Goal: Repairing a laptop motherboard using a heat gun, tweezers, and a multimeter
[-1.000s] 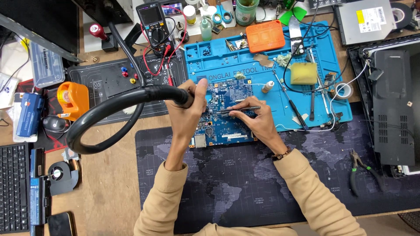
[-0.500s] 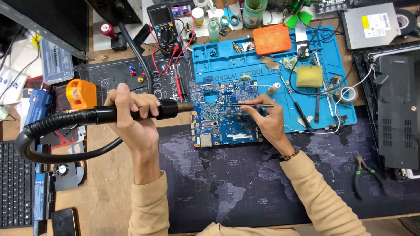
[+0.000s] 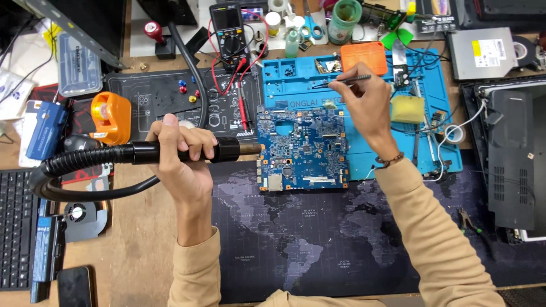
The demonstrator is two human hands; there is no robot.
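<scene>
My left hand (image 3: 183, 154) grips the black handle of a hot-air wand (image 3: 227, 150) on a ribbed black hose (image 3: 68, 170). The wand lies level, its nozzle just at the left edge of a blue circuit board (image 3: 301, 149). My right hand (image 3: 367, 99) holds thin tweezers (image 3: 338, 81) over the upper compartments of the blue silicone work mat (image 3: 296, 85), beyond the board. The tweezer tips point left at a small tray section. Whether a part sits in the tips is too small to tell.
A multimeter (image 3: 227, 25) with red and black leads stands at the back. An orange box (image 3: 364, 55) and yellow sponge (image 3: 407, 108) sit on the mat. A dark desk mat (image 3: 318, 244) lies in front, a keyboard (image 3: 12, 227) left, an opened laptop case (image 3: 512, 159) right.
My left hand drew the wand off the board toward the left and lowered it level. My right hand lifted the tweezers from the board up to the mat's rear compartments.
</scene>
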